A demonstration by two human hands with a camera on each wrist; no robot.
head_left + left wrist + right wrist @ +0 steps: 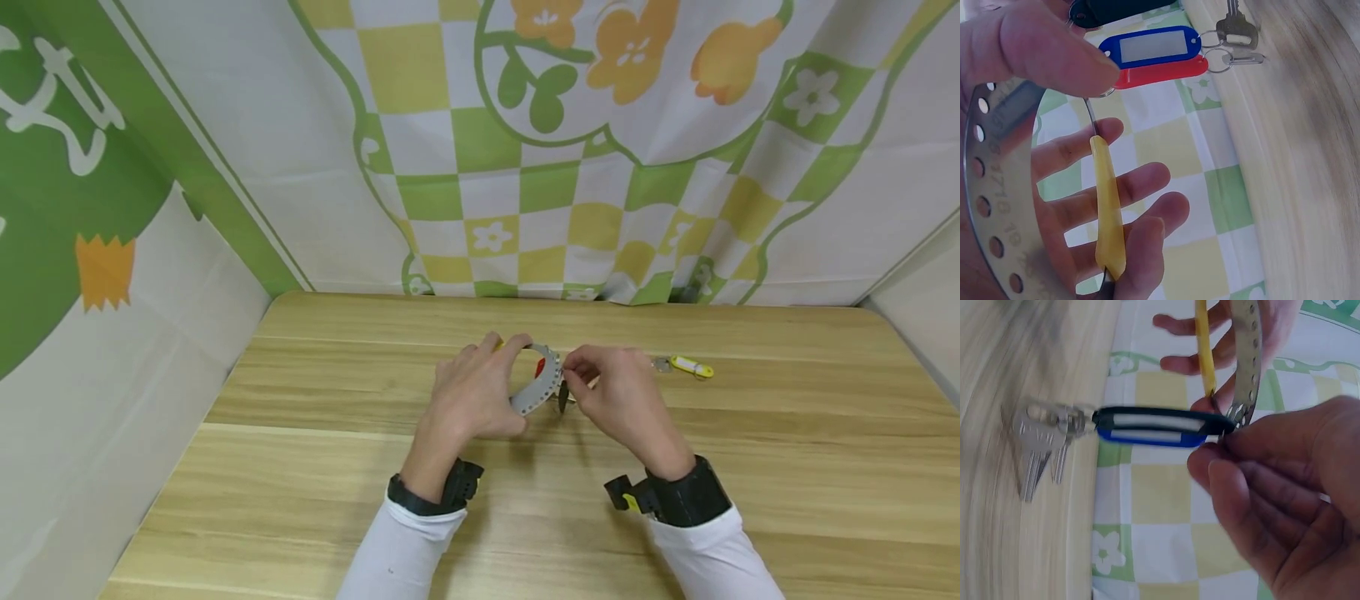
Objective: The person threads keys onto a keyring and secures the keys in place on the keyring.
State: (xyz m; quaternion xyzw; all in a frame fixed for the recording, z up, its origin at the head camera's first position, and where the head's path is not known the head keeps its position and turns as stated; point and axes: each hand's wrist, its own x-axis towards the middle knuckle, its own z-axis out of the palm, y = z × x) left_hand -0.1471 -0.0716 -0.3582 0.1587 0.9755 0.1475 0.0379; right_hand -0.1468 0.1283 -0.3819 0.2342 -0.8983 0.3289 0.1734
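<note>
My left hand point(472, 392) grips a round metal key holder point(542, 390), a steel band with numbered holes along its edge. In the left wrist view a yellow sleeve point(1109, 206) on a thin rod runs across it, beside the left fingers. My right hand point(618, 392) pinches the end of a dark key tag point(1154, 419) by the band's edge; its small ring is mostly hidden by the fingertips. Keys point(1038, 437) dangle from the tags. Close to the dark tag are a blue tag point(1154, 47) and a red tag point(1163, 73).
To the right of my right hand, a yellow key tag point(692, 367) with a key lies on the wooden table point(315, 475). A patterned curtain point(487, 192) hangs along the table's back edge, and a printed cloth wall point(180, 292) stands at the left.
</note>
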